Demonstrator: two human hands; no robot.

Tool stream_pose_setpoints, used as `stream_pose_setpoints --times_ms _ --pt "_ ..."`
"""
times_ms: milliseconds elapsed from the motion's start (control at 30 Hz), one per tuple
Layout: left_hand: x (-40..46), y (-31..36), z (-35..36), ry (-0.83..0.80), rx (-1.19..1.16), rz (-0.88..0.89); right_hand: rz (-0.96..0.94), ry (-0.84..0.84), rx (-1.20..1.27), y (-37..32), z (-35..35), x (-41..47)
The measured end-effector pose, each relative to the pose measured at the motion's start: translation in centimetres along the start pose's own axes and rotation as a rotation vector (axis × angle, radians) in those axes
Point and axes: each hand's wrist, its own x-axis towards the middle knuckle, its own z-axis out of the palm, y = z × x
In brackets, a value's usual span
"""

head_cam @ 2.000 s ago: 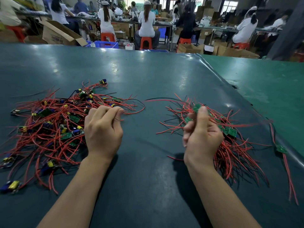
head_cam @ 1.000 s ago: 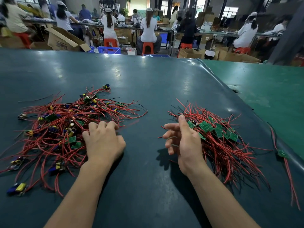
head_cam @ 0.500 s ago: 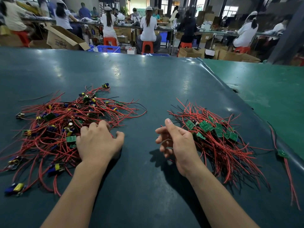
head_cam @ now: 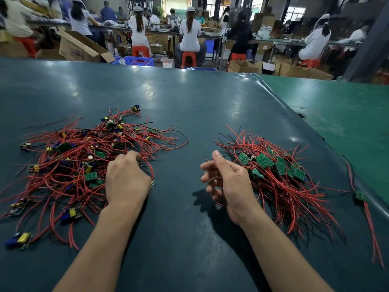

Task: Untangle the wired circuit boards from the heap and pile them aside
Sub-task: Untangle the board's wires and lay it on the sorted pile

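The left hand point(head_cam: 126, 182) is lying knuckles-up at the right edge of a tangled heap of small circuit boards with red and black wires point(head_cam: 80, 163), its fingers curled down into the strands. It seems to be gripping a red wire that is looping round its far side down to a small green board point(head_cam: 152, 184) sitting just right of the knuckles, though the fingertips are hidden, so the grip itself is hard to confirm.

The right hand point(head_cam: 227, 182) is hovering a little above the dark teal glossy worktop point(head_cam: 189, 114), well apart from the left one, its thumb pointing up and its fingers loosely curled and spread, holding nothing. Just to its right, the sorted pile of green circuit boards with red wire tails point(head_cam: 280, 178) is lying on the worktop, the boards clustered toward the far end and the wires fanning toward the person. Farther right of that hand, a single stray green board with long red wires point(head_cam: 362, 197) is lying alone near the worktop's raised edge, beside a lighter green mat point(head_cam: 347, 123).

Beyond both hands, people in white tops are sitting on orange stools point(head_cam: 188, 59) at long benches, among open cardboard boxes point(head_cam: 82, 47).
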Motion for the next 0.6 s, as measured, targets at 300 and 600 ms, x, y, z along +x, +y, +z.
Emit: stream_pose_setpoints --times_ms 300,600 --pt "-0.1 0.8 -1.3 0.528 -0.243 0.259 0.008 0.008 0.007 0.0 -0.2 0.1" --pt "-2.7 4.1 0.1 0.276 -0.338 0.94 -0.056 -0.236 0.044 0.3 0.4 -0.5"
